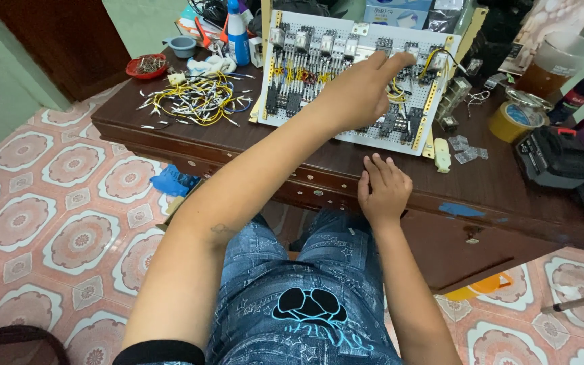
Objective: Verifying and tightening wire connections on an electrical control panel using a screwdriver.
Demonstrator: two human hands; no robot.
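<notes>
1. Nearest: right hand [381, 189] resting at the front edge of the dark wooden bench [346, 169], fingers close together and lightly bent, holding nothing.
2. Just beyond its fingertips, the lower edge of the white perforated wiring board [346, 74], leaning back with its top edge away from the person; long axis running left to right across the bench.
3. Farther: left hand [359, 94] reaching over the board, arm crossing from lower left to upper right. Forefinger stretched out toward the upper right part of the board, other fingers curled in; nothing pinched, as far as can be told. Fingertip at or almost at the relay blocks [410, 51] with yellow wires; contact not clear.
4. So left hand clearly the nearer one to these parts; right hand well below them, at the bench edge.
5. To the right of the right hand: small cream part [442, 155] and clear plastic covers [464, 149] lying on the bench, then a brown tape roll [512, 122] and a black tool [552, 159] farther right.
6. To the left of the left arm: loose heap of yellow and white wire pieces [194, 101].
7. Beyond the heap: red bowl [146, 66] with small metal parts inside, kind not readable; grey cup [182, 46], contents hidden; blue and white bottle [238, 30] standing upright.
</notes>
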